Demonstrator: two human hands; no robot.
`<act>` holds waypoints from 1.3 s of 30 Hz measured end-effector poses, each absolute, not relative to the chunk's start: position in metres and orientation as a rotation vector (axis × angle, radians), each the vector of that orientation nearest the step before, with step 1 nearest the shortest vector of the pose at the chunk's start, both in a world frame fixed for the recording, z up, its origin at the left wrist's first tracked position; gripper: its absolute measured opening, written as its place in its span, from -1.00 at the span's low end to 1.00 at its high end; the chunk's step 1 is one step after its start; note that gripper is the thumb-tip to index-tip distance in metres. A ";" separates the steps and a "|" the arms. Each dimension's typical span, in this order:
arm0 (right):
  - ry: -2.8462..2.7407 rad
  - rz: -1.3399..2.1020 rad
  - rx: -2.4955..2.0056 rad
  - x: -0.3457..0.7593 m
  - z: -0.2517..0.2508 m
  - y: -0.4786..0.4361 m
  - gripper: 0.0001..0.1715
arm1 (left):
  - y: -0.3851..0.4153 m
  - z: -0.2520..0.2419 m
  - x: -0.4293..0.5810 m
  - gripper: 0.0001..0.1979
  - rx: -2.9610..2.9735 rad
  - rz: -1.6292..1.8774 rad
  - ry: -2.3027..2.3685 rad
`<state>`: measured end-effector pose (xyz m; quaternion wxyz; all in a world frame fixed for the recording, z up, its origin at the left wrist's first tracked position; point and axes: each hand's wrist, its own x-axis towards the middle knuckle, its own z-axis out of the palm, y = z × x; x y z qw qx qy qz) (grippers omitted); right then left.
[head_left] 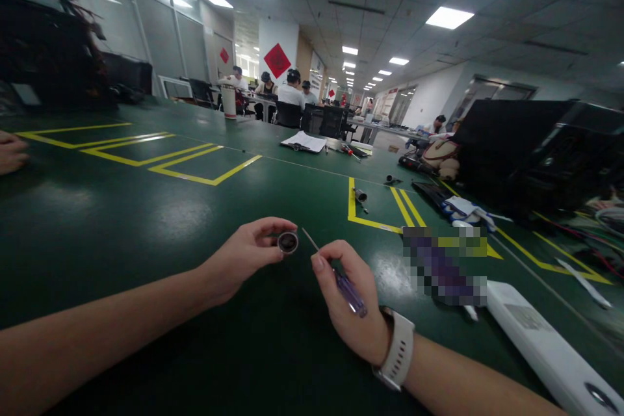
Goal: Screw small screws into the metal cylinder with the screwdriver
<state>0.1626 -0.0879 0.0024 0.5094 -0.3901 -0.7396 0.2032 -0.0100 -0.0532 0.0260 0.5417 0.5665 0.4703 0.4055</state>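
Between the thumb and fingers of my left hand (248, 250) is a small round metal part (288, 243), like a short hollow cylinder, its dark open end facing me. My right hand (348, 292) grips a screwdriver (350, 292) with a clear purple handle. The screwdriver's thin shaft points up and left toward the metal part, with a small gap between them. Both hands are above the green table (195, 338). A similar metal part (360, 195) lies beyond my right hand, inside a yellow tape outline, with a tiny piece beside it.
Right of my hand are a blurred-out dark patch (439, 273), a long white device (546, 344) and white-blue gloves (465, 211). Farther back lie papers (303, 142), a red screwdriver (350, 153) and a cup (228, 101). Another person's hand (12, 153) rests at the left edge.
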 end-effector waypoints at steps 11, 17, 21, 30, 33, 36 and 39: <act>-1.563 0.803 -0.935 0.166 0.001 -0.076 -0.87 | -0.018 0.013 -0.015 -0.68 2.247 0.784 1.255; -1.508 0.859 -0.946 0.167 0.005 -0.076 -0.85 | 0.011 0.012 -0.003 -0.73 2.507 0.832 1.355; -1.427 0.915 -0.937 0.169 0.003 -0.069 -0.83 | 0.024 0.011 0.008 -0.66 2.304 0.779 1.506; -1.425 0.790 -0.869 0.176 -0.002 -0.058 -0.78 | 0.029 0.001 0.008 -0.80 2.401 1.094 1.184; -1.552 0.724 -0.849 0.176 0.004 -0.064 -0.75 | 0.026 0.000 0.006 -0.80 2.338 1.055 1.092; -1.640 0.730 -0.878 0.174 0.005 -0.068 -0.79 | 0.023 0.001 0.008 -0.81 2.238 0.974 1.059; -1.648 0.793 -0.928 0.172 0.001 -0.069 -0.88 | 0.021 0.003 0.009 -0.82 2.241 0.945 1.046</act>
